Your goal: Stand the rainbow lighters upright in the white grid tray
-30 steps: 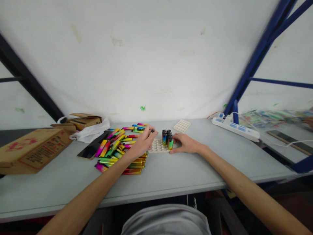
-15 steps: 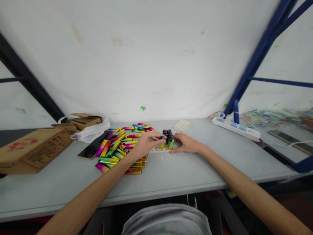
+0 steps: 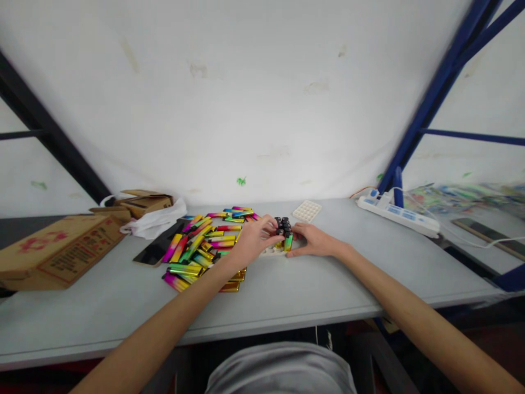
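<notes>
Several black-topped lighters (image 3: pixel 288 242) stand upright in a white holed tray (image 3: pixel 270 253) at the middle of the table. My left hand (image 3: pixel 261 236) is pinched around a lighter at the tray's left side; its fingers partly cover the tray. On the right, my right hand (image 3: pixel 307 241) rests against the tray and the standing lighters, thumb at the near edge and fingers behind. A heap of shiny multicoloured lighters (image 3: pixel 197 246) lies to the left, partly under my left forearm.
A second white holed tray (image 3: pixel 307 210) lies behind. A cardboard box (image 3: pixel 61 246), a white bag (image 3: pixel 158 220) and a black phone-like slab (image 3: pixel 158 246) are on the left. A power strip (image 3: pixel 397 216) and blue frame (image 3: pixel 430 93) stand right.
My left hand has shifted slightly right and closer to the standing lighters, with its fingers lower around one. My right hand has stayed beside the tray. The camera view has shifted slightly.
</notes>
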A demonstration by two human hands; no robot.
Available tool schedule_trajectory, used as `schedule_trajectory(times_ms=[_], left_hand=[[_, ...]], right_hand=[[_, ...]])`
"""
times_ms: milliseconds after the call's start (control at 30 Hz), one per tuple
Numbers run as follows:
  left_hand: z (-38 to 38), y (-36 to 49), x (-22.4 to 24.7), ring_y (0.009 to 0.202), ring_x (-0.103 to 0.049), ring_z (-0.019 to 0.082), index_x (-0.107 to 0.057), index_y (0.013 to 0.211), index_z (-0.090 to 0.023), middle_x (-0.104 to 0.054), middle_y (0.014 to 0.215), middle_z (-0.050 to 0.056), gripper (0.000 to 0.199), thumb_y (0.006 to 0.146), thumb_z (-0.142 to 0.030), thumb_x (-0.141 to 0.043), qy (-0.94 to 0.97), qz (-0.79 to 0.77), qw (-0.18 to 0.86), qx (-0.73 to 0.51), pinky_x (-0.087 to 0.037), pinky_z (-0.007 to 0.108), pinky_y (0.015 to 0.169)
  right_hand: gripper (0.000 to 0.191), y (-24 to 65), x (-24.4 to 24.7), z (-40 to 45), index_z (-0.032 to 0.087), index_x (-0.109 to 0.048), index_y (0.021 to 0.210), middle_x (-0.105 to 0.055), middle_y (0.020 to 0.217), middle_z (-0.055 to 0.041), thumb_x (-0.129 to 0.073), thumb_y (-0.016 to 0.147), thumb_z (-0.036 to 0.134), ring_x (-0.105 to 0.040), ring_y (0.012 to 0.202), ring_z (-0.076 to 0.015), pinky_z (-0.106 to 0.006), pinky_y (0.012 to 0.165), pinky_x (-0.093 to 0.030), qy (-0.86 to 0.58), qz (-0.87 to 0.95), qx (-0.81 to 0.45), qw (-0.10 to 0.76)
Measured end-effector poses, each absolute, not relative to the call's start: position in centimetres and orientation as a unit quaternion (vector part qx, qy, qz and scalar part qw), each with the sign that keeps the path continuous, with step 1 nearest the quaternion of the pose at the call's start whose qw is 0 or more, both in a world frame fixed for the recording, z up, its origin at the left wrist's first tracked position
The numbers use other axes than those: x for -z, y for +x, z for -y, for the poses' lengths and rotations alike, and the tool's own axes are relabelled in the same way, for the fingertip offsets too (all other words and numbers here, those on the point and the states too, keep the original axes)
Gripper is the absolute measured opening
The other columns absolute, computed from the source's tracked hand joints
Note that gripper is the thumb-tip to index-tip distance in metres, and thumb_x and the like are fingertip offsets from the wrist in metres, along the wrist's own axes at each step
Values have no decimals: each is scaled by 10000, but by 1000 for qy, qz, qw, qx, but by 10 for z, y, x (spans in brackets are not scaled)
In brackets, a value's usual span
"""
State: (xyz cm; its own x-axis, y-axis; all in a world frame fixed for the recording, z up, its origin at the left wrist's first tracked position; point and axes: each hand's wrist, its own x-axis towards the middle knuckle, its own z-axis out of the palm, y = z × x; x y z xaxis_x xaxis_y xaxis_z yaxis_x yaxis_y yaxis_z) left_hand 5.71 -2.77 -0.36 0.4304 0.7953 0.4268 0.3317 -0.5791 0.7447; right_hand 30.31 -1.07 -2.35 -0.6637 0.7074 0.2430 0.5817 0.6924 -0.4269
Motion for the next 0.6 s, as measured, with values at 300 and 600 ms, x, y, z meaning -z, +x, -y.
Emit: schedule_trajectory(times_ms=[300,600], left_hand=[[32,54,2,727,-626,182,-676,851,-179,-679,804,52,324,901,-499,-668,841,-367,94,-387,-503,312,725],[-16,-21,-14,1035,-676,282,-741,1057,-135,-753,1068,141,327,943,-286,-475,823,-512,-68,-238,-505,410,991]], right_hand=[[607,304,24,11,147,-657,1148,-650,932,-65,-803,773,601,-574,803,-210,-311,727,-442,-362,896,-161,200],[650,304,24,10,140,-656,1166,-644,932,-68,-796,763,630,-567,788,-208,-305,701,-431,-374,892,-168,190]])
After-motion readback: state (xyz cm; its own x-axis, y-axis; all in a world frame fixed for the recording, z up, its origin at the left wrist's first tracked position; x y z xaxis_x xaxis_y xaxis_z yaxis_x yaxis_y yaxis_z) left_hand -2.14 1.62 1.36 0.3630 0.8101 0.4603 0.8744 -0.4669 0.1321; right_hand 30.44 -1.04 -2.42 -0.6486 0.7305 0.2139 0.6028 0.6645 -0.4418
